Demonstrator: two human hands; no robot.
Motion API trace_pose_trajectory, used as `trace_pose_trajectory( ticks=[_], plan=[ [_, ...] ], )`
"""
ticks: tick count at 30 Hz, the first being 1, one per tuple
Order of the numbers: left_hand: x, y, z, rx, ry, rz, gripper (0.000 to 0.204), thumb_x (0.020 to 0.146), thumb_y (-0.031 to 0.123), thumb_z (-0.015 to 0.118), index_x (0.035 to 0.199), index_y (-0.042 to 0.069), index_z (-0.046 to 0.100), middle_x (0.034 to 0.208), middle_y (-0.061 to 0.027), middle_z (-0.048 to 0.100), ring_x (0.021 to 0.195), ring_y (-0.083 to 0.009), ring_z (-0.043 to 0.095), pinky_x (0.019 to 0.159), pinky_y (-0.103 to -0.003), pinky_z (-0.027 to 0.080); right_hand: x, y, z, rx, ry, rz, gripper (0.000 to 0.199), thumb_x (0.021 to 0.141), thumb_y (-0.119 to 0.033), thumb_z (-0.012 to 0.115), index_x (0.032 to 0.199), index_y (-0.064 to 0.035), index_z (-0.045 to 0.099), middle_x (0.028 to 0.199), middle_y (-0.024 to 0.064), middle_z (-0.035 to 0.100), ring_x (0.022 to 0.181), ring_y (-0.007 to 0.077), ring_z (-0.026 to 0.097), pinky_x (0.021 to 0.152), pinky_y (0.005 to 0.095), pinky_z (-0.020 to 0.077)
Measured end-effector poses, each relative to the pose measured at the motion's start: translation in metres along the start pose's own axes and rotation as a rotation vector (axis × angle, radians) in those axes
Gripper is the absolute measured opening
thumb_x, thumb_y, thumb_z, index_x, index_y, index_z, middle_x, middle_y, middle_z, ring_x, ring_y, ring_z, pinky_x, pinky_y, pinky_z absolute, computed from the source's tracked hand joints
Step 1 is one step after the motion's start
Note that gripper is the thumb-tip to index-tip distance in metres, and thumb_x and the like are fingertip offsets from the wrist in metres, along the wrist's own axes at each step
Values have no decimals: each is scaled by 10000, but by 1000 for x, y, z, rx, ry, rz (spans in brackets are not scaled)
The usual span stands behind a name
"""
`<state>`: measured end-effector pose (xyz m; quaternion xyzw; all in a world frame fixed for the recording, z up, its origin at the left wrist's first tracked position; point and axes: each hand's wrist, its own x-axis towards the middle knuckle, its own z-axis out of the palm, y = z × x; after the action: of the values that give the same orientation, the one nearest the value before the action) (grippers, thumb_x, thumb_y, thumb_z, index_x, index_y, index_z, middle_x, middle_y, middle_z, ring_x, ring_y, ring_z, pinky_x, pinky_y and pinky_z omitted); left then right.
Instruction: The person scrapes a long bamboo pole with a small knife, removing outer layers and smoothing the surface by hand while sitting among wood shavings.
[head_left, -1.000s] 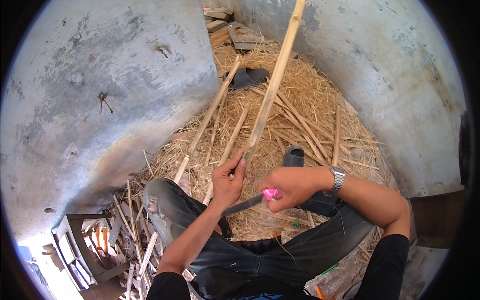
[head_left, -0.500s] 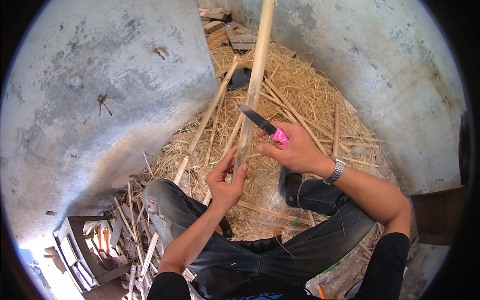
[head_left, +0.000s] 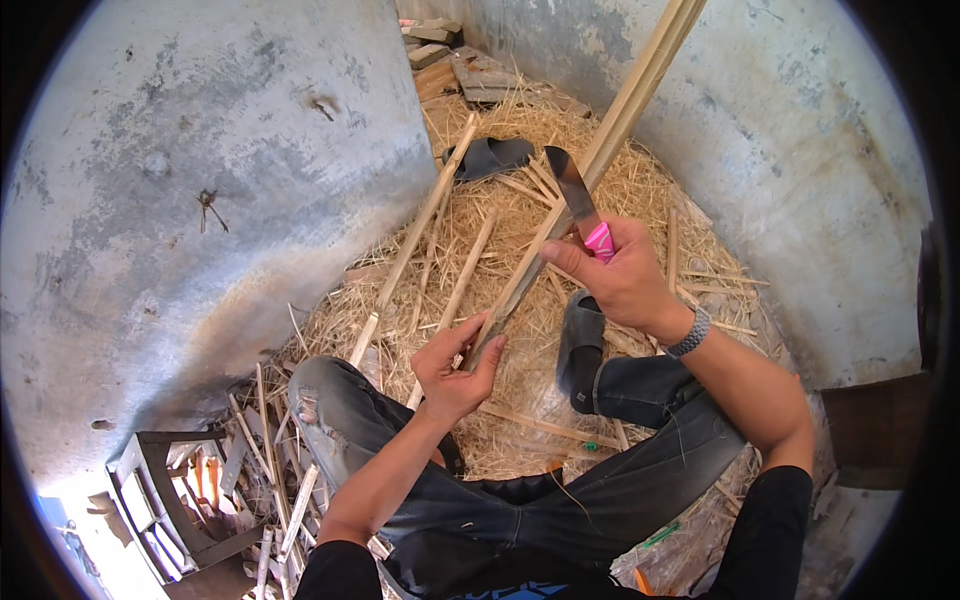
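A long pale wooden pole slants from my lap up to the far right, past the top edge of the view. My left hand grips its near end between thumb and fingers. My right hand is closed round the pink handle of a knife, whose dark blade points up and away, overlapping the pole. The right thumb lies at the pole's edge; whether the blade touches the wood I cannot tell.
Pale shavings cover the floor between weathered grey walls. A dark sandal lies ahead, among loose wooden strips. Boards are piled at the back. At lower left, a dark frame stands beside more sticks.
The pole's far end has swung to the right. My right hand with the knife has moved up and to the right, its blade turned more upright. My left hand has barely moved.
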<state>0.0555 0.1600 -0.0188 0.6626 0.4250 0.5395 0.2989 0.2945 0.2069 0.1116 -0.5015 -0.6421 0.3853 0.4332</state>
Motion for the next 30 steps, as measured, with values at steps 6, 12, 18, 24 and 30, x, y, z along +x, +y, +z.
trace_pose_trajectory(
  ticks=[6, 12, 18, 24, 30],
  plan=[
    [18, 11, -5, -36, -168, -116, 332, 965, 172, 781, 1227, -22, 718, 802, -66, 739, 678, -89, 664, 613, -238, 504, 0, -5, -6, 55, 114, -25, 394, 990, -298, 765, 713, -44, 648, 586, -96, 485, 559, 13, 389, 487, 271, 297],
    [22, 22, -14, 82, -121, 37, 322, 959, 166, 777, 1236, 12, 725, 671, -48, 691, 547, -81, 608, 524, -240, 440, 6, -28, -20, 46, 361, -150, 408, 1016, -320, 733, 731, -27, 715, 554, -115, 454, 527, 10, 348, 474, 273, 238],
    [2, 91, -43, 86, -121, -74, 261, 983, 132, 749, 1199, -14, 736, 746, -18, 708, 648, -45, 620, 586, -215, 464, -2, -67, -54, 161, 692, -314, 253, 1000, -259, 748, 933, -23, 808, 579, -138, 454, 506, -12, 345, 483, 232, 225],
    [-57, 120, -80, -59, -204, -188, 281, 1018, 168, 708, 1225, -22, 721, 754, -5, 688, 605, -30, 565, 559, -212, 424, -78, -77, -12, 222, 549, -270, 274, 1027, -273, 688, 1023, -1, 722, 640, -96, 491, 539, 0, 399, 479, 206, 267],
    [-111, 137, -98, -390, -395, -604, 340, 1074, 208, 627, 1343, 2, 661, 753, -11, 652, 490, -28, 477, 447, -203, 342, -155, -35, 32, 542, 432, -149, 572, 1121, -449, 373, 933, 9, 660, 637, -22, 494, 556, 52, 418, 513, 229, 297]
  ],
)
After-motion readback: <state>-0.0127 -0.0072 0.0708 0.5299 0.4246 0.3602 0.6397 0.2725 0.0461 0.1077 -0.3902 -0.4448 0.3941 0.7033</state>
